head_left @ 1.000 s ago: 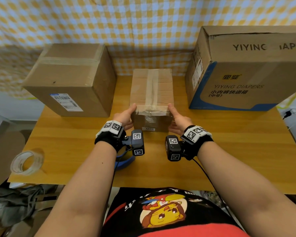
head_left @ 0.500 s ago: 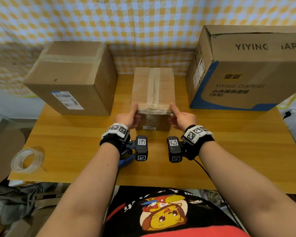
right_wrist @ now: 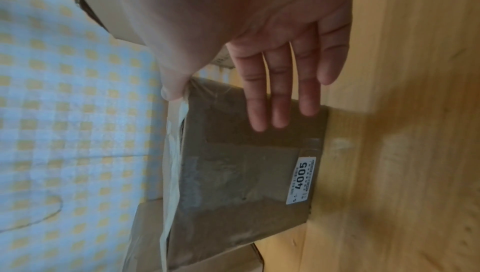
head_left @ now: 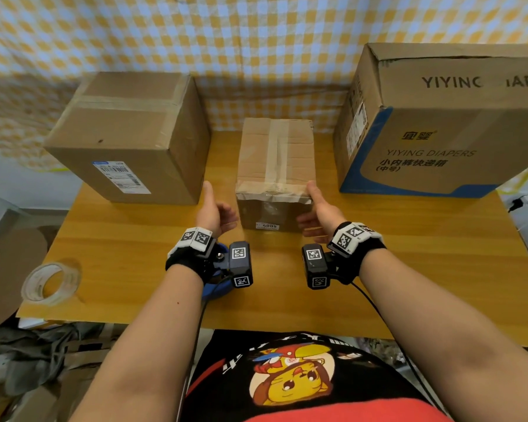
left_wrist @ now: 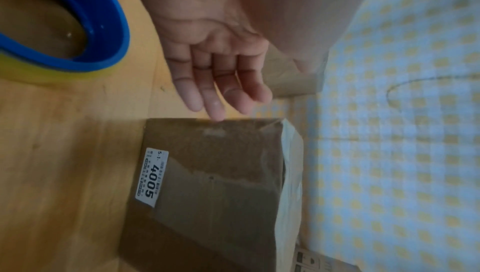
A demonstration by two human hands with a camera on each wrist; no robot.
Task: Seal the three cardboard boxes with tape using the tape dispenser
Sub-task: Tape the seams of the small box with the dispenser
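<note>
Loosely, hands [head_left: 269, 213] flank small box [head_left: 276, 153] — edges

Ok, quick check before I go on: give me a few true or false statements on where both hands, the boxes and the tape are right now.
1. The left hand grips the small middle box. False: it is open and off the box's left side.
2. The right hand has its thumb on the box's top right corner. True.
3. Tape runs along the top of the small middle box. True.
4. The loose tape roll sits on the diaper box. False: it lies at the table's left front corner.
5. The small box's label reads 4005. True.
</note>
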